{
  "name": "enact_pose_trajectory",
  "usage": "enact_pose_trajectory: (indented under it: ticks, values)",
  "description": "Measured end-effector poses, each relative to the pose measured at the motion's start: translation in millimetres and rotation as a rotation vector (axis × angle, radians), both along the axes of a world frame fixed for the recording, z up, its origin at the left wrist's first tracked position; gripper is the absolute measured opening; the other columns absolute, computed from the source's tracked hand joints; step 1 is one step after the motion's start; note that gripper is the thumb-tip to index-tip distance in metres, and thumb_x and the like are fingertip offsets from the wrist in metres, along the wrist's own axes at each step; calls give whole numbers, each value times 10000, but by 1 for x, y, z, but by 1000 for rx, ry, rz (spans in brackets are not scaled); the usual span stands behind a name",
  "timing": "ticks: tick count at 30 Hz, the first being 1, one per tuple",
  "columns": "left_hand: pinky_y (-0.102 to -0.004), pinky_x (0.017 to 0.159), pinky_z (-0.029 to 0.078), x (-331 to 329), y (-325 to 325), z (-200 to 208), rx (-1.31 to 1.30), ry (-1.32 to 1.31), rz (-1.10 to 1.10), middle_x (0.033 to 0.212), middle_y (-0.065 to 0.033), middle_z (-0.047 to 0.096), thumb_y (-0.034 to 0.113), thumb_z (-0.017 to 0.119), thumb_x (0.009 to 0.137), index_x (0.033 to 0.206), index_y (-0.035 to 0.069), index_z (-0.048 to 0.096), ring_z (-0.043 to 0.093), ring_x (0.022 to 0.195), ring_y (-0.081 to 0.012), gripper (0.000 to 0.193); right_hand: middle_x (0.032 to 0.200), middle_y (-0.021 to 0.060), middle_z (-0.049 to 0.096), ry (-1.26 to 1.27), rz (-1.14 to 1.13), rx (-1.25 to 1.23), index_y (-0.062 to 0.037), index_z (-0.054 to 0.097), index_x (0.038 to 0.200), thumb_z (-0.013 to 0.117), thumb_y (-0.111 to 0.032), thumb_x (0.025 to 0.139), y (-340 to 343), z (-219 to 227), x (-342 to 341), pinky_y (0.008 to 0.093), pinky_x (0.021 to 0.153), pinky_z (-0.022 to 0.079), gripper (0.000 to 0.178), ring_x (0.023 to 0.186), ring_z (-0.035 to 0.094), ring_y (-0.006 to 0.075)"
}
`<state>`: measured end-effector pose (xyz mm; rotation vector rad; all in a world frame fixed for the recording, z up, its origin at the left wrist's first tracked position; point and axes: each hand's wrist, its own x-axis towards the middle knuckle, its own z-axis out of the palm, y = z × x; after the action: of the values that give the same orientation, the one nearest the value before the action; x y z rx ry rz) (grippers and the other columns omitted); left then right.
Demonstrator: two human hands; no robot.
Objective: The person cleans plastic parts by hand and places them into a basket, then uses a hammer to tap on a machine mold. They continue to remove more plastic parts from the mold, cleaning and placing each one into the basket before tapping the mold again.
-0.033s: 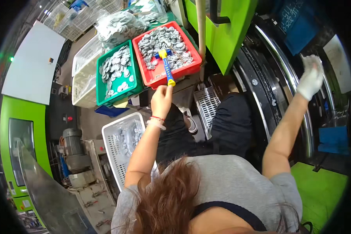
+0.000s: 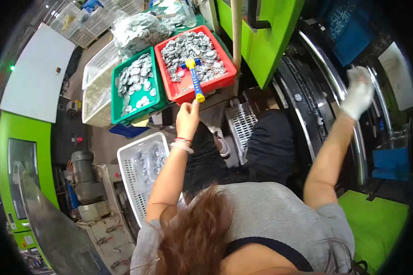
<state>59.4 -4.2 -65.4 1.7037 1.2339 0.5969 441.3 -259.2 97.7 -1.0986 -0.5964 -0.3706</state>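
Note:
My left hand [image 2: 187, 120] is at the near rim of the red tray [image 2: 184, 97], its fingers curled in. Whatever they hold, if anything, is hidden. Just beyond the fingertips is the handle end of a small blue-and-yellow mallet [image 2: 195, 79]. It lies across the tray, head among many round silvery metal pieces [image 2: 186, 48]. On the far right, my right hand [image 2: 359, 94] wears a white glove. It is raised in the machine opening beside the shiny metal bars [image 2: 331, 75], fingers stretched out and slightly blurred, with nothing visible in them.
A green tray [image 2: 116, 98] with similar pieces stands left of the red one. Behind lies a clear bag of pieces [image 2: 140, 32]. A white basket [image 2: 129, 176] sits by my left forearm. A green machine door [image 2: 261, 50] and a pale upright pole [image 2: 236, 36] stand ahead.
My right hand has moved a little to the left and toward me. The view has shifted slightly; my left hand stays by the mallet's handle end.

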Motion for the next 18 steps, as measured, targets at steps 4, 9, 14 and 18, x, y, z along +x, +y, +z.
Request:
enact_pose_trajectory:
  ticks: [4,9,14,18]
  values:
    - [-334,655,523,7,14,11,-915,-586,-3,1057,-168,571,678,442,809,1112,8,461,617,794,-273,735,790,95,624,67,247,-338,4,592,955,566,-185,870,55,-23,-112,291,678,483,209,736,595,169]
    - [-169,322,195,40,58,10,-1250,-757,-57,547,49,373,292,473,939,699,100,448,263,379,-42,308,830,94,631,-288,538,-687,-65,639,859,560,-62,755,71,-35,-192,324,735,475,131,815,605,241]
    - [-178,370,301,43,-64,55,-551,-831,-267,612,54,448,185,559,883,860,141,453,384,437,-45,117,947,106,610,-199,584,-762,-39,593,1004,562,-142,828,40,-37,-192,312,796,473,207,890,599,240]
    - [-210,399,366,47,-131,82,-379,-607,-599,640,24,468,24,564,827,980,102,443,437,445,-69,210,1151,148,548,-340,608,-1024,-62,547,1145,546,-530,823,36,-33,-206,364,895,438,569,1025,574,281]
